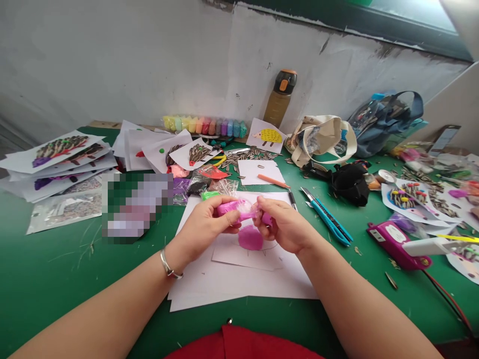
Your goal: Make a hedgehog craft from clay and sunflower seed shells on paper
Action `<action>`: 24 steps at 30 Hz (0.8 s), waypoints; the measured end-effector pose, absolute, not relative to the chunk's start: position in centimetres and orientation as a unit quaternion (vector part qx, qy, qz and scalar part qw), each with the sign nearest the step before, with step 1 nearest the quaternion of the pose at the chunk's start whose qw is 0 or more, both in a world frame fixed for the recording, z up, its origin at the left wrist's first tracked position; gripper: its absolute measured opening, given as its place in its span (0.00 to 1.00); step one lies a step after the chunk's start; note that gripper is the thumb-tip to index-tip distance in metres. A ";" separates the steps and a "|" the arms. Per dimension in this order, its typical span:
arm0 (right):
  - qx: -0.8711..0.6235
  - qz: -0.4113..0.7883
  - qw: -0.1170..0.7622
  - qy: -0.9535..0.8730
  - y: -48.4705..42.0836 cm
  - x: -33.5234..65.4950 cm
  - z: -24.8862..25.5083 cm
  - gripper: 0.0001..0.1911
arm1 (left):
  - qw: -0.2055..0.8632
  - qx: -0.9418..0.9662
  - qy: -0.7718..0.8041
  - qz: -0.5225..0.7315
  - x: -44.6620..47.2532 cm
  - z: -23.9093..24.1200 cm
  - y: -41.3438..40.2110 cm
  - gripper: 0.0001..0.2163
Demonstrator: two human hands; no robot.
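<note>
My left hand (pixel 202 224) is closed around a clear packet of pink modelling clay (pixel 243 207). My right hand (pixel 287 225) pinches the other end of the same packet, with a bit of pink at its curled fingers. Directly below lies a sheet with a pencil drawing (pixel 232 255), partly covered by a flat pink patch of clay (pixel 250 240). That sheet rests on a stack of larger white paper (pixel 239 286). A black pen (pixel 292 199) lies just beyond my right hand, partly hidden by it.
A blue utility knife (pixel 327 217) and a magenta device (pixel 398 244) lie to the right. Clay packets (pixel 198 184), an orange stick (pixel 273 180) and sunflower seeds (pixel 247 155) are farther back. Seed pictures (pixel 56 149) pile up left. A bottle (pixel 280 99) stands by the wall.
</note>
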State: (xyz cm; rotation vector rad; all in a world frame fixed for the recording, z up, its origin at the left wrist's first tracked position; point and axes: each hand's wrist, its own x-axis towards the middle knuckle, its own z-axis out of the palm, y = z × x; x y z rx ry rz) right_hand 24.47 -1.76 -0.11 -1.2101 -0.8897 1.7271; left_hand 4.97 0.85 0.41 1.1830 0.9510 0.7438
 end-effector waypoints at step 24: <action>-0.453 0.656 0.497 -0.342 -1.4 25.2 0.3 0.13 | 0.281 0.654 0.591 0.378 3.2 0.1 7.6 0.20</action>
